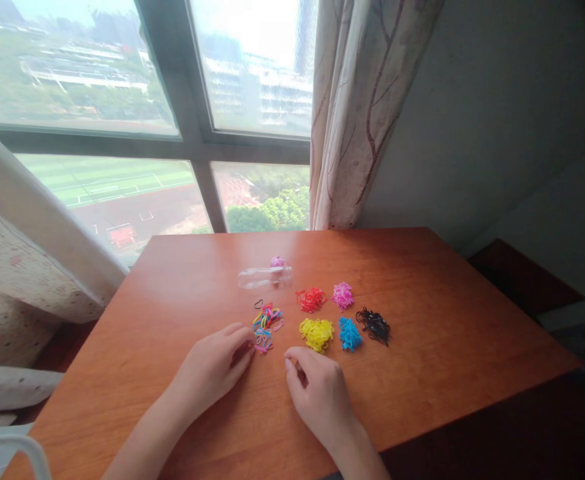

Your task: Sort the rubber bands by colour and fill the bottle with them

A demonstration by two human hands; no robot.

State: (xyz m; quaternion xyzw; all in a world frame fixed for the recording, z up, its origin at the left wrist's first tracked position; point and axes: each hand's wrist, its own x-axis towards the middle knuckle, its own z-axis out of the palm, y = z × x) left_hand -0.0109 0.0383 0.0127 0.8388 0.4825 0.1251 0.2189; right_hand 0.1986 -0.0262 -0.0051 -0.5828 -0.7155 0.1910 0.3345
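Observation:
My left hand (218,360) rests at the near left edge of a small heap of mixed-colour rubber bands (267,320). Its fingertips touch the lower bands, and a gap shows between thumb and fingers. My right hand (320,387) is just right of that heap, thumb and index finger pinched together; anything between them is too small to make out. Beyond it lie single-colour piles of bands: yellow (316,333), blue (350,334), red (311,299), pink (343,296) and black (374,325).
A clear plastic bottle (260,277) lies on its side towards the back of the wooden table (452,320), with a purple-pink object (277,262) behind its right end. A window (192,147) and curtains (347,113) stand past the far edge. A white curved bar (17,443) shows at lower left.

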